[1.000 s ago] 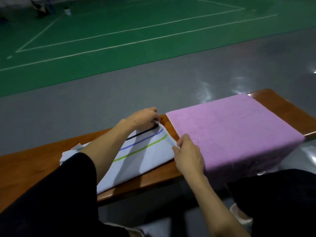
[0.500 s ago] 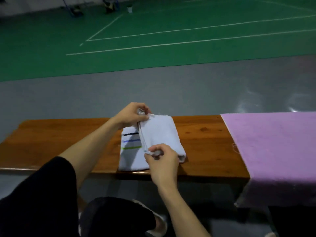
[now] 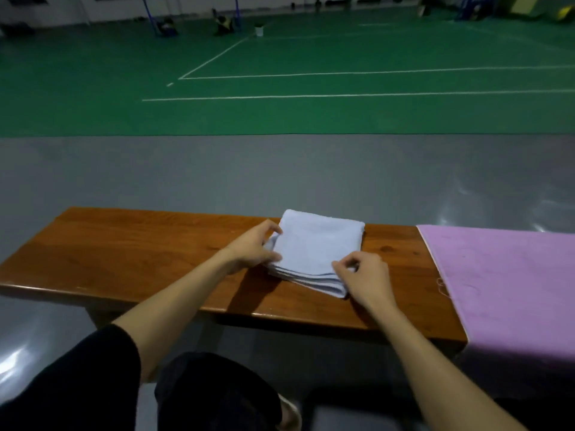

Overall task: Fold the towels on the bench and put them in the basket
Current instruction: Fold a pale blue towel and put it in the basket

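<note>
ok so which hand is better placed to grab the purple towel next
Right. The right hand is at the right corner of the folded towel, on the side facing the purple towel; the left hand holds its left edge, farther off.

green court (image 3: pixel 280 116), white bucket (image 3: pixel 259 30), grey floor (image 3: pixel 249 172)

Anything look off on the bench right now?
Only minor things. The folded white towel sits slightly askew on the bench, its layers stepped along the near edge. The purple towel has a loose thread dangling at its left edge. No basket is in view.
</note>
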